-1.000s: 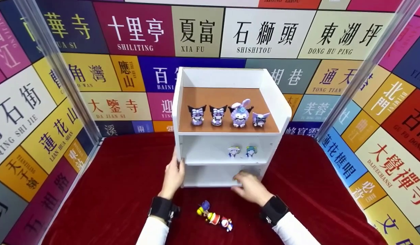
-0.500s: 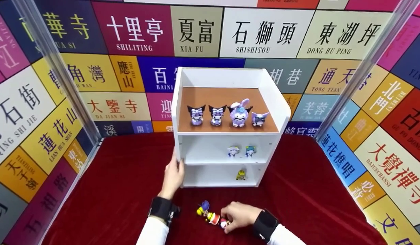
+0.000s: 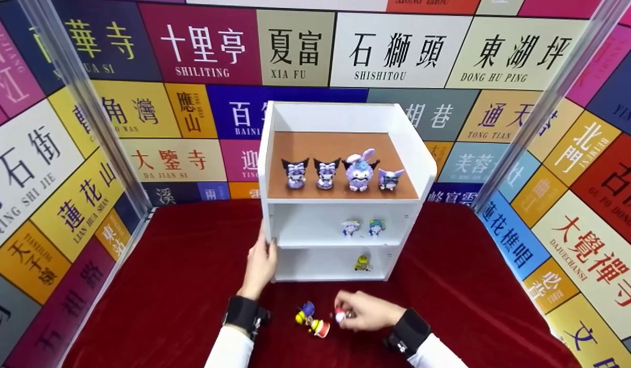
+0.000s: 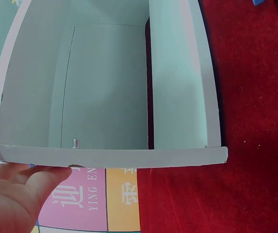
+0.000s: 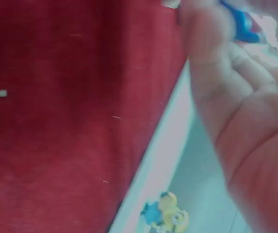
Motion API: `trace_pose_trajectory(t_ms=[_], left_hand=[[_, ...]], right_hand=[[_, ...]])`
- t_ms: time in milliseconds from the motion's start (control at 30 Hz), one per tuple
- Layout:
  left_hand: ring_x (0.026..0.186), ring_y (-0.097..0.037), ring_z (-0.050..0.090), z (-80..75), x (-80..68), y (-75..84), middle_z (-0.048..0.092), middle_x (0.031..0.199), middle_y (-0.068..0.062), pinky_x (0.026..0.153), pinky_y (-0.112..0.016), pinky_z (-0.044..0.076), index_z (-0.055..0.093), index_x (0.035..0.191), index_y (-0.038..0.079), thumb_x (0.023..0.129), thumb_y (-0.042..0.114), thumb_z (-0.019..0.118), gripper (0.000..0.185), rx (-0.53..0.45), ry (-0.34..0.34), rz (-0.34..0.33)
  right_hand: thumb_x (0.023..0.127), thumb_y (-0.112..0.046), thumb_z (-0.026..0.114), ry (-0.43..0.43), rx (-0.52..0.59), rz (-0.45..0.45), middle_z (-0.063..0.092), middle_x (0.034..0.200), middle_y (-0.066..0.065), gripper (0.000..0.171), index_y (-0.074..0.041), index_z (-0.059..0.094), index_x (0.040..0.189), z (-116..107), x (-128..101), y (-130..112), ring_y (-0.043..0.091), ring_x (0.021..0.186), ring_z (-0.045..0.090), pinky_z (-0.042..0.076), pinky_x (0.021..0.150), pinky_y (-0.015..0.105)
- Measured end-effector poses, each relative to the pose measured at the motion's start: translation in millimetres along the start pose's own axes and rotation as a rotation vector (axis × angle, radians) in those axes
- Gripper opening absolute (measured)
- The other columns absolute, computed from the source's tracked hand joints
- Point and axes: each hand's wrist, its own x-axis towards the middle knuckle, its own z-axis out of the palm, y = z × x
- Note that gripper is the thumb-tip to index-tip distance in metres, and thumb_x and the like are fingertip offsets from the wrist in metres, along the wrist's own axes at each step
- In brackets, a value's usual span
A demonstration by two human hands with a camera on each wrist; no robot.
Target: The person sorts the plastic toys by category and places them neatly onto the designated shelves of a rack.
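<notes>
Nearest to you, your right hand (image 3: 366,311) pinches a small red-and-white figurine (image 3: 339,315) in its fingertips, lifted just off the red cloth (image 3: 182,286); the right wrist view shows fingers curled round something blue and red, though blurred. Just to the left of that hand, two more figurines (image 3: 311,319) (one blue-capped, one with a red base) lie touching each other on the cloth, so by my reading they are what is left to shelve, along with the one in your grip.

A little farther, your left hand (image 3: 261,266) rests against the left side wall of the white shelf unit (image 3: 274,168), fingers straight along the panel and thumb at its front edge, steadying it rather than clasping it. Your two hands are well apart.

On the bottom shelf a yellow figurine (image 3: 362,262) already stands, towards the right. Above it, the middle shelf holds two pale blue-and-white figurines (image 3: 363,228) side by side. Farthest, on the brown top shelf, four purple figurines (image 3: 341,172) stand in a row. The sorting looks well past halfway, with the bottom shelf the least filled.
</notes>
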Motion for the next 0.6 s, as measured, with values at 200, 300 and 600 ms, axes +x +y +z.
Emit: trace_pose_trajectory(t_ms=[200, 300, 600], left_hand=[[0.072, -0.029, 0.064, -0.1, 2.3, 0.4, 0.061, 0.123, -0.026, 0.061, -0.039, 0.054, 0.029, 0.15, 0.015, 0.095, 0.01, 0.052, 0.06, 0.001, 0.001, 0.003], [0.075, -0.03, 0.064, -0.1, 2.8, 0.7, 0.06, 0.124, -0.026, 0.064, -0.041, 0.055, 0.029, 0.15, 0.015, 0.095, 0.009, 0.052, 0.06, 0.001, -0.001, 0.003], [0.086, -0.032, 0.066, 0.2, 2.8, 1.0, 0.059, 0.126, -0.025, 0.071, -0.045, 0.055, 0.03, 0.15, 0.014, 0.095, 0.01, 0.052, 0.06, 0.011, -0.002, 0.005]], right_hand=[[0.091, -0.011, 0.062, 0.223, 0.272, -0.131, 0.064, 0.081, 0.012, 0.028, -0.009, 0.053, 0.117, -27, -3, -10, 0.007, 0.06, 0.059, 0.053, 0.051, 0.026], [0.089, -0.001, 0.061, 0.327, 0.334, -0.202, 0.061, 0.079, 0.017, 0.027, -0.001, 0.053, 0.115, -37, -3, -13, 0.014, 0.059, 0.059, 0.053, 0.05, 0.029], [0.087, 0.009, 0.058, 0.481, 0.418, -0.167, 0.059, 0.083, 0.012, 0.026, 0.002, 0.05, 0.112, -50, -3, -18, 0.007, 0.066, 0.058, 0.052, 0.054, 0.027]])
